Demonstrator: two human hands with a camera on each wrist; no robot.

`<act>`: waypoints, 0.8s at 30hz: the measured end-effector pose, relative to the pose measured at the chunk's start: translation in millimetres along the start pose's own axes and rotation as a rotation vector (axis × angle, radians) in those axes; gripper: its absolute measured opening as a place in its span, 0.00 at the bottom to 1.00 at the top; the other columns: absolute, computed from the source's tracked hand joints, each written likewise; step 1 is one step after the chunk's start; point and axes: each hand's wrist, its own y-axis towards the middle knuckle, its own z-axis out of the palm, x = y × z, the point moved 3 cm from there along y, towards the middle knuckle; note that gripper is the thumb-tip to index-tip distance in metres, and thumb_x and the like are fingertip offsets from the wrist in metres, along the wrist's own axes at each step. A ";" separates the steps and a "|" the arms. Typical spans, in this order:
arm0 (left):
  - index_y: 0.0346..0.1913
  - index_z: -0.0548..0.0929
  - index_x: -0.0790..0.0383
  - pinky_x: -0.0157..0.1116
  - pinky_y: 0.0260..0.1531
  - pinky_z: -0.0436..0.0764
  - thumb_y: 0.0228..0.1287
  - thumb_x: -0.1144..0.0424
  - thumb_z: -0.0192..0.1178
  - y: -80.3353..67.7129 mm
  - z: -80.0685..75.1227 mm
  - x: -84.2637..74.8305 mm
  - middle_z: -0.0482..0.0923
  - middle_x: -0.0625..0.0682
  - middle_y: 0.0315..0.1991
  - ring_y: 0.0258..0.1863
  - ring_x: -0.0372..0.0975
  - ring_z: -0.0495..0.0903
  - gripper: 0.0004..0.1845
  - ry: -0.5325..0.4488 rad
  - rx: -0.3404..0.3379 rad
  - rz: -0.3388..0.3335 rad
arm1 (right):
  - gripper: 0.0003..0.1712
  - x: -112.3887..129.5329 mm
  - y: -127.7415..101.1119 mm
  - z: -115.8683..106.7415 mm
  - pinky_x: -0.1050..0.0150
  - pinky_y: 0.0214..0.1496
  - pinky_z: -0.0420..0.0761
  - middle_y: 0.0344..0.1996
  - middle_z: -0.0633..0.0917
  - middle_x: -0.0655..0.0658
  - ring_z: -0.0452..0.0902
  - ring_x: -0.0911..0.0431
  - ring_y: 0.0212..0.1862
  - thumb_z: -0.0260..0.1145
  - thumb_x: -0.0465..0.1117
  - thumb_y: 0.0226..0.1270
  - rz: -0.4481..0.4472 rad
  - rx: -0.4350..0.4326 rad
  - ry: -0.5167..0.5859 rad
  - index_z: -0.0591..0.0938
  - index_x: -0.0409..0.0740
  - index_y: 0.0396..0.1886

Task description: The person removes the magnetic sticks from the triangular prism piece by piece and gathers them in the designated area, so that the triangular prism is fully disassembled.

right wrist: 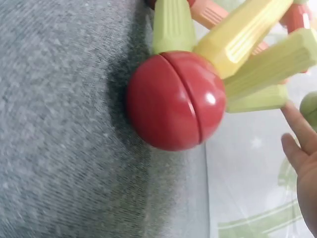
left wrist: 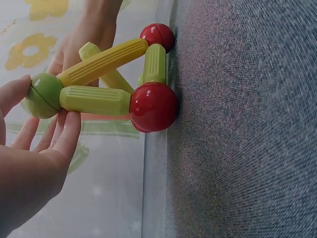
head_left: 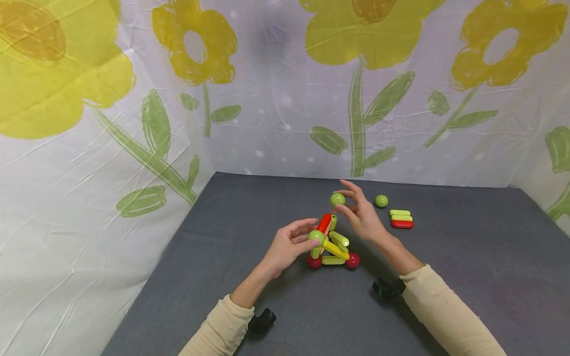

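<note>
A toy frame of ribbed rods and balls (head_left: 333, 245) stands on the grey table (head_left: 249, 232). It has two red balls at its base (left wrist: 153, 106) (right wrist: 173, 99), yellow and green rods, and one red rod (head_left: 324, 222). My left hand (head_left: 313, 233) pinches the green ball (head_left: 316, 237) (left wrist: 43, 95) at the frame's left corner between thumb and fingers (left wrist: 67, 136). Just above the frame's top, my right hand (head_left: 342, 198) pinches a loose green ball (head_left: 337, 199). In the right wrist view only a few fingertips (right wrist: 299, 148) show beside the rods.
Another green ball (head_left: 381, 200) lies on the table to the right, with three short rods (head_left: 401, 219) beside it, two green and one red. A white cloth with yellow flowers (head_left: 133, 123) hangs behind and to the left.
</note>
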 end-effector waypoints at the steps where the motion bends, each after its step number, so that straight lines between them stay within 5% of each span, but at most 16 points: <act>1: 0.64 0.70 0.69 0.42 0.52 0.75 0.62 0.72 0.63 0.2 -0.1 0.2 0.73 0.63 0.59 0.58 0.53 0.72 0.27 -0.003 -0.001 0.000 | 0.35 -2.3 0.1 -0.6 0.71 0.39 0.80 0.51 0.71 0.20 0.80 0.34 0.35 0.55 0.16 0.62 0.009 -0.003 0.011 0.53 0.24 0.67; 10: 0.64 0.71 0.68 0.42 0.54 0.74 0.62 0.71 0.63 -0.2 0.1 0.8 0.73 0.61 0.58 0.58 0.52 0.72 0.27 0.013 -0.006 -0.003 | 0.34 -34.6 -7.4 -13.4 0.59 0.47 0.80 0.53 0.75 0.30 0.81 0.44 0.46 0.60 0.32 0.69 0.292 -0.064 0.113 0.58 0.39 0.71; 14: 0.64 0.71 0.69 0.42 0.54 0.74 0.62 0.71 0.63 -0.6 0.8 0.1 0.73 0.62 0.58 0.58 0.53 0.73 0.26 0.016 -0.012 -0.001 | 0.30 -45.1 -11.1 -25.5 0.52 0.50 0.78 0.49 0.77 0.36 0.82 0.49 0.45 0.61 0.36 0.69 0.430 -0.129 0.237 0.64 0.36 0.67; 24: 0.64 0.71 0.70 0.41 0.52 0.76 0.62 0.71 0.63 -0.5 0.6 1.1 0.73 0.63 0.58 0.58 0.55 0.72 0.27 0.007 -0.007 -0.002 | 0.25 -58.7 -19.6 -57.6 0.59 0.55 0.74 0.46 0.76 0.45 0.81 0.56 0.46 0.62 0.38 0.69 0.608 -0.211 0.474 0.69 0.35 0.63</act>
